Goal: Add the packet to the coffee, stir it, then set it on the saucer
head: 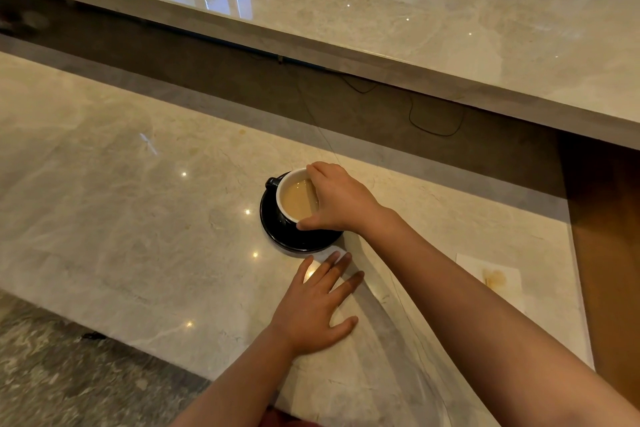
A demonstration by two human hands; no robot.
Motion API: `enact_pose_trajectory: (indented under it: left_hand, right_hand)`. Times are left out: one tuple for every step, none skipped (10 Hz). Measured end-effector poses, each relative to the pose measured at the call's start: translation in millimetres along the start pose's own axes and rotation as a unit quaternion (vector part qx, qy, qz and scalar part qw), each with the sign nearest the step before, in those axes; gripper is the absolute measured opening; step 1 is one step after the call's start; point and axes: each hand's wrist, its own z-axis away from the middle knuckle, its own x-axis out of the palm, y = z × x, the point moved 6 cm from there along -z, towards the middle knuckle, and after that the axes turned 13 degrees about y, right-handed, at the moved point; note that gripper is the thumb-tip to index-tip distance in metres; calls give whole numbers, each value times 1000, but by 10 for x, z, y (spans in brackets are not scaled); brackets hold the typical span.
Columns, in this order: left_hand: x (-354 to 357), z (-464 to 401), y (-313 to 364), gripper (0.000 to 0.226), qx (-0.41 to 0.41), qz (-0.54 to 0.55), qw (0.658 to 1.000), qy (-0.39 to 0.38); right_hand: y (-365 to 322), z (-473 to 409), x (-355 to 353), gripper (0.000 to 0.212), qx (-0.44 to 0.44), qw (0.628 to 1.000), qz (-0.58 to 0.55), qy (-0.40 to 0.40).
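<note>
- Two hands are seen over a pale marble counter (pixel 138 218); a dark cup (pixel 294 198) with a white inside stands on a dark saucer (pixel 277 236), its handle (pixel 271 182) turned toward the left.
- The cup is filled with milky coffee (pixel 296 199) almost to the rim, so a spill is judged likely if it is tilted or jolted.
- The right hand (pixel 337 201) is curled over the cup's right side, with fingertips at the far rim and the thumb at the near rim; something thin, perhaps a stirrer (pixel 313 192), seems to be pinched and dipped into the coffee, though it cannot be made out clearly.
- The left hand (pixel 317 302) is laid flat and open on the counter, fingers spread, just in front of the saucer; nothing is gripped, but a small white paper, possibly the packet (pixel 329 253), is pressed under the fingertips.
- Stirring is judged to be the step in hand.
- The cup is taken to be ceramic: stiff, fairly heavy when full, smooth and breakable. It is best held by the handle or steadied at the body, not at the wet rim.
- A stirrer would be light and thin, best pinched near its dry top end.
- A stained white napkin (pixel 495 279) is seen well apart to the right.
</note>
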Motion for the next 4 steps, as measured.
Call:
enact_pose_trajectory:
  left_hand:
    - [3, -2, 6, 67, 0, 3, 1000, -2]
    - [8, -6, 6, 66, 2, 1, 1000, 4]
    - [-7, -11, 19, 66, 12, -2, 1000, 9]
    - [25, 0, 10, 65, 12, 0, 1000, 9]
  right_hand:
    - [3, 1, -3, 92, 1, 1000, 4, -2]
    - [10, 19, -5, 90, -1, 1000, 10, -4]
    - [-14, 80, -43, 89, 5, 1000, 5, -6]
    - [12, 100, -72, 87, 21, 1000, 1, 2]
